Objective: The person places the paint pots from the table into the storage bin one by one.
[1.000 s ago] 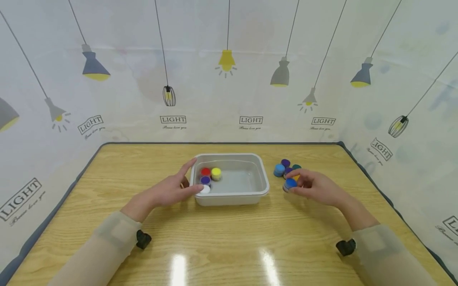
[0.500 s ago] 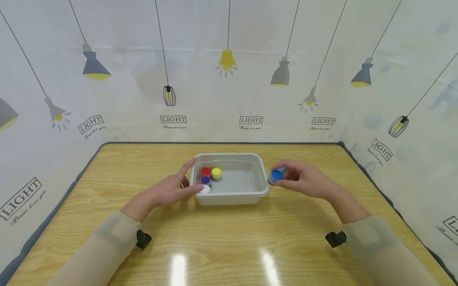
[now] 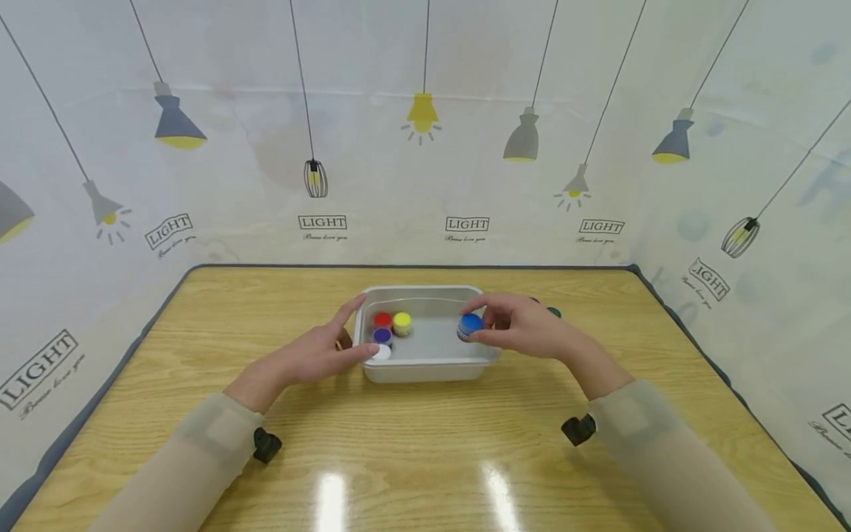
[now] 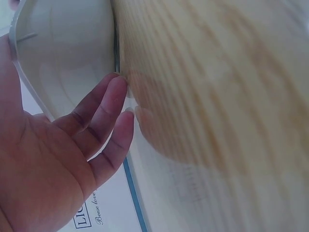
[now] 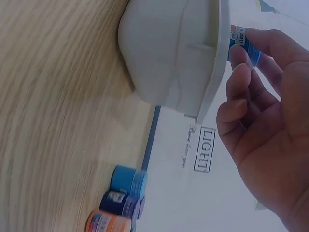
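My left hand [image 3: 312, 358] spans the left end of a pale grey plastic tub [image 3: 425, 362], index finger at the far corner and thumb over the near rim. Its other fingers, relaxed, lie against the outer wall in the left wrist view. My right hand [image 3: 525, 325] pinches a blue paint jar [image 3: 470, 325] between thumb and fingertips, over the tub's right side. In the right wrist view the labelled jar [image 5: 239, 41] shows just past the rim. Grouped at the tub's left end are a red jar [image 3: 382, 320], a yellow jar [image 3: 402, 323], a purple jar [image 3: 382, 337] and a white-lidded jar [image 3: 381, 352].
Right of the tub, a light blue jar [image 5: 128, 181], a dark purple jar [image 5: 118, 204] and an orange jar [image 5: 107, 222] stand on the wooden table [image 3: 425, 443]. A dark green lid [image 3: 554, 312] peeks out behind my right hand. A printed curtain [image 3: 399, 177] encloses the table.
My right hand has lifted the blue paint jar from the group on the right and carried it left, across the tub's right rim. The left hand has stayed put.
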Demonstrator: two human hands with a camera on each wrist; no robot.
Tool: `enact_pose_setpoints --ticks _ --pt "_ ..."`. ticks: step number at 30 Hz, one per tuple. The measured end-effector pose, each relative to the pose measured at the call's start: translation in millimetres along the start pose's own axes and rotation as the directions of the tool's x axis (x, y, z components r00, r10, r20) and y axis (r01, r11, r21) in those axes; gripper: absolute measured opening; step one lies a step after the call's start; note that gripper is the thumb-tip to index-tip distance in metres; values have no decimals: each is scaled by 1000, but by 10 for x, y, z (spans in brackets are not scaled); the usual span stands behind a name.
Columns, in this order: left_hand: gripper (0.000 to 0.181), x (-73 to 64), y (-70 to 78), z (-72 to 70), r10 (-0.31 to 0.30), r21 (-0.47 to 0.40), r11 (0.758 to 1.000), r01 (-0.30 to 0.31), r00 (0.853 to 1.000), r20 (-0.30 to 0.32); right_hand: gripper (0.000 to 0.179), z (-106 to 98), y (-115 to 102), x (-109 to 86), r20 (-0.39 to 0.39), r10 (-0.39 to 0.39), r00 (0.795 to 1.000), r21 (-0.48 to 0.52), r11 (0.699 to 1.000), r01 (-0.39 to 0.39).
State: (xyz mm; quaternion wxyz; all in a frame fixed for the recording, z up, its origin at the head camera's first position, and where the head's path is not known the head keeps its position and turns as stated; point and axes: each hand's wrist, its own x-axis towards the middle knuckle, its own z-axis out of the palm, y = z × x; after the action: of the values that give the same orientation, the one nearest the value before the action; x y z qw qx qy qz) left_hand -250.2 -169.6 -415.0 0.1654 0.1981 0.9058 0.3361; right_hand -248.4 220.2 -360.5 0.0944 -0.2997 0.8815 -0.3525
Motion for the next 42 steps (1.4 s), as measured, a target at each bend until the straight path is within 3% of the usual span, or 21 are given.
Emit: enact_pose_setpoints --ticks 11,19,29,42 --pt "103 8 -25 7 2 -9 1000 -2 1000 0 38 178 -107 360 59 -3 998 -49 999 6" --pt "103 6 -28 12 13 -8 1000 -13 1000 -7 41 318 -110 591 111 -1 994 -16 1000 3" --pt "103 2 -12 2 2 -2 1000 -2 1000 -3 42 458 -151 756 204 94 975 -17 996 -92" --pt "103 7 -19 5 8 6 1000 -8 1000 -6 37 649 -70 907 221 92 971 -74 994 -78"
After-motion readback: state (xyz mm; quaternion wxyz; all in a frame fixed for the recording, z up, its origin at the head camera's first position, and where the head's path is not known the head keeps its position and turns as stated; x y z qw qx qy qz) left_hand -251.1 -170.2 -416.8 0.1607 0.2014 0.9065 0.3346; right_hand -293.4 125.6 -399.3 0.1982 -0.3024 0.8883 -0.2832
